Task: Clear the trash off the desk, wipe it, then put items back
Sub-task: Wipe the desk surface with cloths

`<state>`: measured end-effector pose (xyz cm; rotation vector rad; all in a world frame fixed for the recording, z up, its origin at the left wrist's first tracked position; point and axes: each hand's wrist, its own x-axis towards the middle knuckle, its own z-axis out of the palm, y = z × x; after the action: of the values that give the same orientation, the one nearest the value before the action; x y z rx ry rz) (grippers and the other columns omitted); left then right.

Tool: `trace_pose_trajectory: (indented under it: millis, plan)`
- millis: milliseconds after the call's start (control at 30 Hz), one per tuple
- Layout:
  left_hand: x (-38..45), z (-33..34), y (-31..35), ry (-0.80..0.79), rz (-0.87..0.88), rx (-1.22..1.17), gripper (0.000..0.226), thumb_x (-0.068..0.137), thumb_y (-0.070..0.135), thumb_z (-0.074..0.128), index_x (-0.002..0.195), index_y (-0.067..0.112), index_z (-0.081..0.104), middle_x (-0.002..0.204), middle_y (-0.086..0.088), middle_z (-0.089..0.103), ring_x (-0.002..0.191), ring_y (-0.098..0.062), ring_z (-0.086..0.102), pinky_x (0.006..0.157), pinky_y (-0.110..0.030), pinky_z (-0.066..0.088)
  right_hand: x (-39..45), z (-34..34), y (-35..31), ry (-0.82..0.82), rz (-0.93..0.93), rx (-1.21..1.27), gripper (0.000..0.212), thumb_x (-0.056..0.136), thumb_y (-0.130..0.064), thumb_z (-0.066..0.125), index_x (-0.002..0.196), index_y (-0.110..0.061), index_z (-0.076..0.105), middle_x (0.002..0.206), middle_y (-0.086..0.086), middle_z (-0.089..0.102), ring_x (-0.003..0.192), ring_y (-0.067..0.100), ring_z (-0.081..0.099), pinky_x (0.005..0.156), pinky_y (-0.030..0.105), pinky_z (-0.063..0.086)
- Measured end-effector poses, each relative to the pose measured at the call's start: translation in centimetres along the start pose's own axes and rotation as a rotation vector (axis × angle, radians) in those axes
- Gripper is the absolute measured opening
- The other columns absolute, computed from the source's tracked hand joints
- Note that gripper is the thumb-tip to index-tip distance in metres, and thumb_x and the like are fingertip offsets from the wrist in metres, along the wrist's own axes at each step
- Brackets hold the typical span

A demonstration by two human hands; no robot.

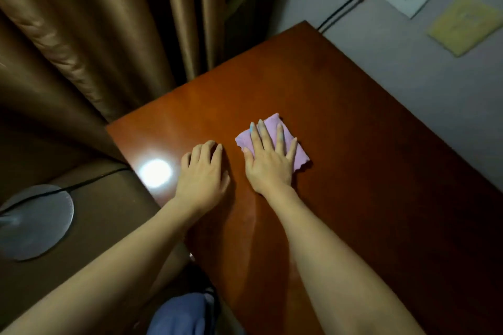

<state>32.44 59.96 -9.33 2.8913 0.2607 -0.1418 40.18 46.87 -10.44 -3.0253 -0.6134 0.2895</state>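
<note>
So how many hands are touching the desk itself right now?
1: the left hand rests on the bare desk; the right hand presses the pink cloth.

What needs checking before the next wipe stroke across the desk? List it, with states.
1. Pink cloth flat on the desk: ok.
2. Right hand presses the cloth with straight fingers: ok.
3. Left hand rests on bare wood, off the cloth: ok.
4. Desk surface in view free of trash: ok.
5. Black cable at the far corner kept off the wiping path: ok.
6. Cloth damp: cannot tell.
</note>
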Motion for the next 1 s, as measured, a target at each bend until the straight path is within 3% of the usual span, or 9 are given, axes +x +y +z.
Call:
trace_pose_trajectory:
  millis: [133,267,367,567,633,733,833,1000]
  plan:
    - [-3.8,1.4,4.8,0.006,0.047,0.011,0.056,0.077,0.023,0.07,0.125,-0.001,0.055,0.126,-0.02,0.055,0.114,-0.037,0.053,0.089,-0.047,0.044,-5.7,0.9,4.3,-0.004,0.049,0.0,0.059,0.099,-0.05,0.011,0.151,-0.028,-0.007,0.16,-0.006,-0.007,0.146,0.029,-0.012,0.114,0.059,-0.004]
    - [-8.6,3.2,10.3,-0.024,0.062,0.053,0.059,0.094,0.034,0.044,0.145,0.009,0.031,0.148,-0.01,0.032,0.136,-0.027,0.028,0.107,-0.04,0.025,-11.8,2.0,9.2,0.009,0.099,0.01,0.064,0.09,-0.053,-0.004,0.149,-0.029,-0.011,0.16,-0.006,-0.008,0.146,0.028,-0.013,0.113,0.058,-0.006]
    - [-12.1,4.5,14.7,-0.028,0.07,0.065,0.058,0.098,0.037,0.035,0.149,0.013,0.02,0.153,-0.006,0.022,0.14,-0.023,0.019,0.111,-0.038,0.019,-16.9,2.8,13.0,0.025,0.128,0.007,0.069,0.084,-0.054,-0.015,0.148,-0.028,-0.013,0.16,-0.006,-0.007,0.146,0.028,-0.012,0.112,0.058,-0.006]
    - [-18.8,7.7,24.0,-0.017,0.174,0.045,0.057,0.095,0.035,0.043,0.145,0.009,0.033,0.149,-0.011,0.033,0.136,-0.027,0.03,0.108,-0.042,0.026,-26.5,3.9,20.4,0.046,0.219,0.045,0.064,0.091,-0.052,0.0,0.151,-0.028,-0.005,0.16,-0.007,-0.005,0.147,0.028,-0.008,0.113,0.057,-0.004]
    - [-20.4,8.9,26.9,-0.028,0.214,0.06,0.057,0.092,0.034,0.049,0.141,0.007,0.039,0.144,-0.013,0.04,0.133,-0.028,0.036,0.105,-0.043,0.031,-29.5,4.3,22.6,0.062,0.251,0.058,0.065,0.091,-0.052,-0.003,0.151,-0.028,-0.005,0.16,-0.007,-0.004,0.147,0.028,-0.009,0.114,0.057,-0.004]
    - [-22.7,10.2,30.9,-0.03,0.282,0.104,0.053,0.078,0.03,0.068,0.123,0.004,0.059,0.125,-0.015,0.058,0.113,-0.03,0.056,0.088,-0.044,0.047,-33.4,4.8,25.9,0.076,0.297,0.065,0.072,0.085,-0.053,-0.009,0.152,-0.026,-0.001,0.16,-0.005,0.0,0.147,0.029,-0.007,0.114,0.057,-0.003]
    - [-24.7,11.3,34.3,0.003,0.324,0.137,0.049,0.072,0.028,0.07,0.113,0.003,0.064,0.115,-0.015,0.062,0.102,-0.03,0.061,0.079,-0.043,0.051,-37.3,5.1,29.0,0.074,0.35,0.083,0.072,0.085,-0.052,-0.007,0.152,-0.026,0.002,0.16,-0.005,0.001,0.147,0.03,-0.006,0.114,0.057,-0.004]
    - [-28.5,12.8,40.0,-0.073,0.382,0.101,0.056,0.085,0.027,0.06,0.133,0.001,0.049,0.136,-0.019,0.048,0.124,-0.033,0.046,0.097,-0.047,0.038,-44.0,6.0,34.3,0.095,0.452,0.134,0.073,0.085,-0.053,-0.007,0.152,-0.026,0.001,0.16,-0.007,-0.003,0.146,0.027,-0.012,0.112,0.054,-0.013]
